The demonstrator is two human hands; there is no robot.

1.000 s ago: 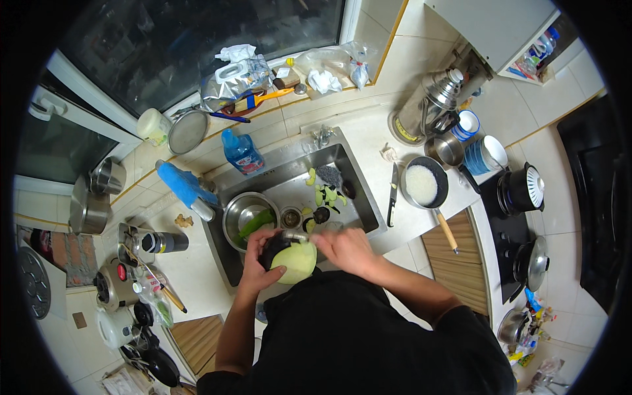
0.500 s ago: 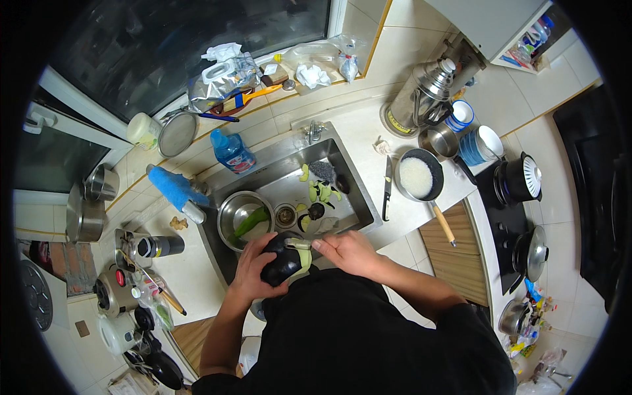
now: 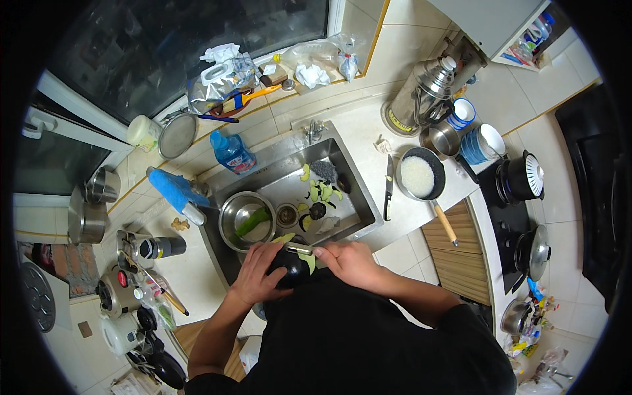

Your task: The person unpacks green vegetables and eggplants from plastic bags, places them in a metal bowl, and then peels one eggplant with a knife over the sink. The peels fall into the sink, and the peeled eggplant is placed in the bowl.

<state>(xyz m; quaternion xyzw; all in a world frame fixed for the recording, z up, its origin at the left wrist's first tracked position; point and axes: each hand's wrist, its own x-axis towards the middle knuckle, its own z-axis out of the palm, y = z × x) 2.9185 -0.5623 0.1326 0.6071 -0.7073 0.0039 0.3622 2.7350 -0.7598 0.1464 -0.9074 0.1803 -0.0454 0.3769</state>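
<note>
At the sink's near edge, my left hand (image 3: 257,271) wraps round a dark, glossy eggplant (image 3: 282,266) with a pale peeled patch on its right side. My right hand (image 3: 349,261) is closed on a peeler (image 3: 300,249), its metal head lying across the top of the eggplant. A pale green strip of peel (image 3: 284,237) sticks up beside my left fingers. Below them in the sink (image 3: 359,191), a steel bowl (image 3: 226,209) holds a long green pepper (image 3: 253,222). Pale peelings (image 3: 321,191) lie scattered right of the drain. The peeler's handle is mostly hidden in my right hand.
Right of the sink lie a knife (image 3: 388,191) and a pan of rice (image 3: 417,172) whose handle overhangs the counter edge. A steel flask (image 3: 419,99) stands behind. A blue bottle (image 3: 232,153) and a blue cloth (image 3: 172,189) sit at the sink's back left.
The peeler has shifted on the eggplant, its head now lying more nearly level. The eggplant has turned in my left hand, and a strip of peel now rises beside the left fingers.
</note>
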